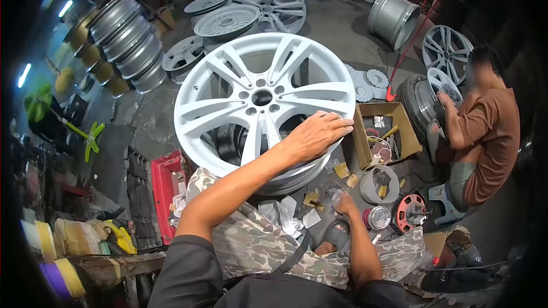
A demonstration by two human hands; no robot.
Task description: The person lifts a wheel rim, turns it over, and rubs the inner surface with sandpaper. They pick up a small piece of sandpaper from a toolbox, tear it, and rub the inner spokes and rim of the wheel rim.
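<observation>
A large white alloy wheel (218, 159) with paired spokes lies face up in front of me, propped on something dark beneath it. My left hand (318, 136) rests flat on its right side, fingers stretched over a spoke end and the rim. Lower down, beside my sandalled foot (333, 235), my right hand (343, 202) is near the floor with its fingers drawn together. Something pale and small shows at those fingertips, too blurred to name. Crumpled white paper (285, 215) and yellowish sanding pieces (341, 170) lie around it.
A cardboard box (361, 144) of supplies, a white tub (379, 184), a tin (377, 217) and a red reel (410, 213) stand at right. A co-worker (490, 131) crouches beyond them, handling another wheel. At left are a red toolbox (165, 188) and stacked rims (127, 40).
</observation>
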